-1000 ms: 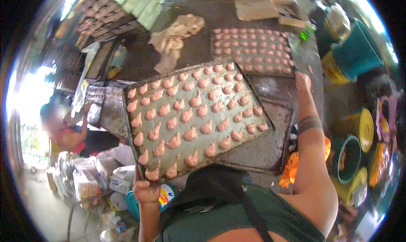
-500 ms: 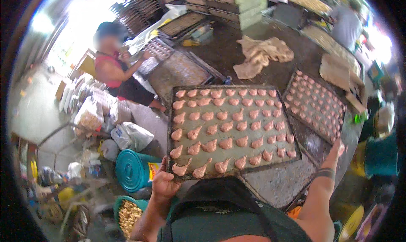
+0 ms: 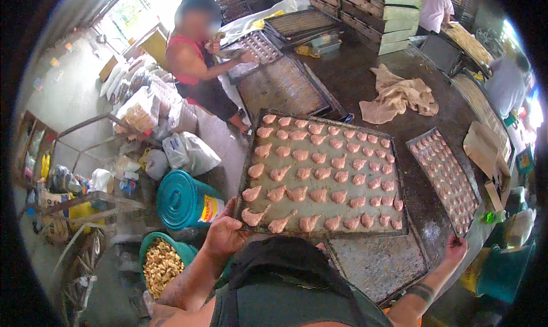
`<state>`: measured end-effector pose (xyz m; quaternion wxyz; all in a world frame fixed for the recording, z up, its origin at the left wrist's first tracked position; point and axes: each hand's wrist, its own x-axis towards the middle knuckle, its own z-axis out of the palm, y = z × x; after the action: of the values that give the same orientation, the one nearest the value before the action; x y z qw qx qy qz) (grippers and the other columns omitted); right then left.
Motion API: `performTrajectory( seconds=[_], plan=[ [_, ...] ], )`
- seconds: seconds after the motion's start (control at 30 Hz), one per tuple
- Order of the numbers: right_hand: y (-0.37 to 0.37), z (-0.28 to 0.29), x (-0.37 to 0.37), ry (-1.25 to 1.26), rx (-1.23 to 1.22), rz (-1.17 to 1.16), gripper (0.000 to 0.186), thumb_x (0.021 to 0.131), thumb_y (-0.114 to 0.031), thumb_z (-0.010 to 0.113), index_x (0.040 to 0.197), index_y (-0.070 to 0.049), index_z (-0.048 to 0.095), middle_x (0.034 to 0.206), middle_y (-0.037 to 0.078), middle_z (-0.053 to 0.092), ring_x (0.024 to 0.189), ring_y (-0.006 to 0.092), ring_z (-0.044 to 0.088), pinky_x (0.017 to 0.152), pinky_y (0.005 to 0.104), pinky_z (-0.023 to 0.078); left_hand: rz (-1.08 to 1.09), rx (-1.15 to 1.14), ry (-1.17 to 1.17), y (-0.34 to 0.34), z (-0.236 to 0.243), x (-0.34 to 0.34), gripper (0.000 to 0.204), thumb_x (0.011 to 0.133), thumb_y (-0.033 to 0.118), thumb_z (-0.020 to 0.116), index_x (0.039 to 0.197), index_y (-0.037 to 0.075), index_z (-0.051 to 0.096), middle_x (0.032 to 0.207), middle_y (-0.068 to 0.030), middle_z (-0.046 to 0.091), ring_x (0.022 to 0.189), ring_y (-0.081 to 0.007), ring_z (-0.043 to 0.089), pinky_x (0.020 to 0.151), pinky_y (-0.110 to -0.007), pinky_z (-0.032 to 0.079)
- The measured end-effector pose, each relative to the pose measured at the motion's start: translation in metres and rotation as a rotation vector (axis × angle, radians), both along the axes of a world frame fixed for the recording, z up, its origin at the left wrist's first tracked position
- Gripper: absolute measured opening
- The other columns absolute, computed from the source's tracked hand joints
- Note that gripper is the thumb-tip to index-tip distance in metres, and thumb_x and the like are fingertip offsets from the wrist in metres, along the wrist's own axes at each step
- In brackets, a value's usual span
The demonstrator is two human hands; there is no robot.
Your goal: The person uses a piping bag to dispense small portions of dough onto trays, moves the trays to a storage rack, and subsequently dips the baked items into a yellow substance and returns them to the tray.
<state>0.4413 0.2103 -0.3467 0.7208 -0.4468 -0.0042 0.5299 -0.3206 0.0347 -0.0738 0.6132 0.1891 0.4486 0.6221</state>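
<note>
My left hand (image 3: 225,235) grips the near left corner of a large metal tray (image 3: 325,188) carrying rows of pink dough blobs, some with drawn-out tails. My right hand (image 3: 454,248) is closed on the near end of a narrower-looking second tray (image 3: 442,184), also covered in pink blobs, at the table's right side. An empty, stained baking sheet (image 3: 377,258) lies beneath the large tray's near right part. A crumpled tan cloth (image 3: 397,95) rests on the dark table beyond.
A co-worker in red (image 3: 191,61) is beside stacked sheets (image 3: 279,84). Others (image 3: 502,87) are at back right. Left are bags (image 3: 185,153), a metal frame (image 3: 85,195), a lidded teal bucket (image 3: 177,198) and a bin of golden pieces (image 3: 162,267). Cardboard (image 3: 482,150) and buckets (image 3: 508,270) are right.
My view has turned leftward. The large tray now sits more level in my left hand. The second tray has swung to a steeper angle in my right hand, further from the large one.
</note>
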Motion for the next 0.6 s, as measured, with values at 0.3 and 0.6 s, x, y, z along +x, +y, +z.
performTrajectory(
  seconds=[0.3,0.6],
  plan=[
    [-0.001,0.145,-0.033,0.03,0.103,-0.056,0.022,0.085,-0.009,0.064,0.099,0.007,0.06,0.089,0.018,0.065,0.067,0.0238,0.057,0.057,0.0293,0.048,0.206,0.101,-0.459,-0.006,-0.007,0.016,0.079,0.07,-0.006,0.051,0.146,0.004,0.036,0.144,-0.0225,0.046,0.13,-0.0405,0.05,0.095,-0.053,0.054],
    [0.053,0.32,-0.259,-0.732,0.797,-0.411,0.023,0.087,-0.008,0.064,0.108,0.002,0.064,0.098,0.013,0.064,0.079,0.0195,0.058,0.065,0.0288,0.047,0.23,0.199,-0.527,-0.009,-0.049,-0.09,0.082,0.067,-0.01,0.054,0.146,0.001,0.034,0.14,-0.0225,0.048,0.125,-0.0396,0.053,0.1,-0.053,0.051]
  ],
)
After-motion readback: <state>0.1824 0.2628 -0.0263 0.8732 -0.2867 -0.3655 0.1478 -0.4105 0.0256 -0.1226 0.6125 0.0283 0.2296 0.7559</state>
